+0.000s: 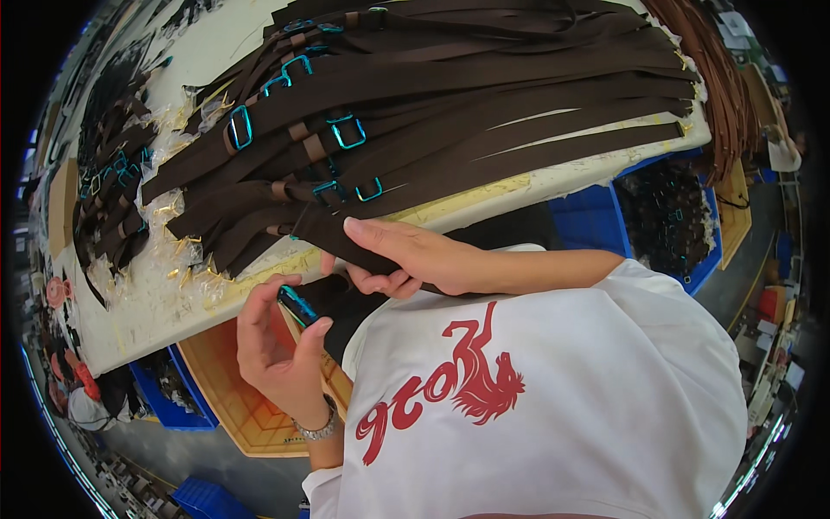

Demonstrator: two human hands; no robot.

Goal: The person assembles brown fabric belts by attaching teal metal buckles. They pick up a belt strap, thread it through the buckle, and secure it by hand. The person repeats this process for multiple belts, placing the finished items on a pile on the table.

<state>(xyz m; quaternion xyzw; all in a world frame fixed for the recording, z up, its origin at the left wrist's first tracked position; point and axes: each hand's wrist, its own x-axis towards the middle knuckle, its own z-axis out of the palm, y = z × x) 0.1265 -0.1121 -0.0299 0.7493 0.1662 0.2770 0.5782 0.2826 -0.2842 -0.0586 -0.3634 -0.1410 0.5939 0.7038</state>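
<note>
My left hand (275,350), with a metal-band watch at the wrist, pinches a shiny blue-teal buckle (297,305) between thumb and fingertips, just off the table's near edge. To its right, my right hand (411,255) is closed around a dark brown belt strap (341,240), thumb on top and fingers curled beneath. Part of that strap is hidden by the hand. Beyond both hands lies a thick pile of dark brown straps (519,82). Several have rectangular blue-teal buckles (348,132) and small lighter brown loops (299,131).
The pale table (164,316) has a worn near edge. More buckled straps (121,195) and clear plastic scraps lie at its left. Reddish-brown straps (705,78) hang at the far right. Below stand an orange crate (251,432) and a blue bin (627,216) beside dark buckled straps.
</note>
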